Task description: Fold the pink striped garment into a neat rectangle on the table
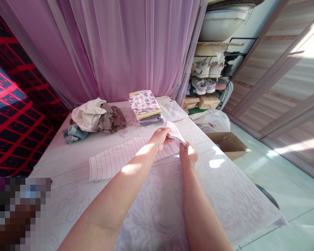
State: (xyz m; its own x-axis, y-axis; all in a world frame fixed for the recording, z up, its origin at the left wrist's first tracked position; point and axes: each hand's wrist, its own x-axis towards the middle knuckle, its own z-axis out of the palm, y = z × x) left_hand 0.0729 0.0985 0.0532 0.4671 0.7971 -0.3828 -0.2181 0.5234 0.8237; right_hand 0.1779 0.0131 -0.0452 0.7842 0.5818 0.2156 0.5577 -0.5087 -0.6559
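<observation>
A pink-and-white striped garment (115,157) lies flattened lengthwise across the cloth-covered table. Its right end is lifted, with my left hand (161,137) closed on one side of it and my right hand (187,155) pinching the near corner. Both hands are close together over the garment's right part, and my left forearm crosses in front of its middle. Just behind them is a folded stack of clothes (144,103) topped by a piece with purple and pink hearts. The garment's exact kind is hard to tell.
A rumpled pile of clothes (89,114) sits at the back left. Purple curtains (125,45) hang behind the table. On the right are a shoe rack (211,76), a plastic bag (211,120), an open cardboard box (231,144) and a wooden wardrobe (282,69). A blurred patch covers the lower left.
</observation>
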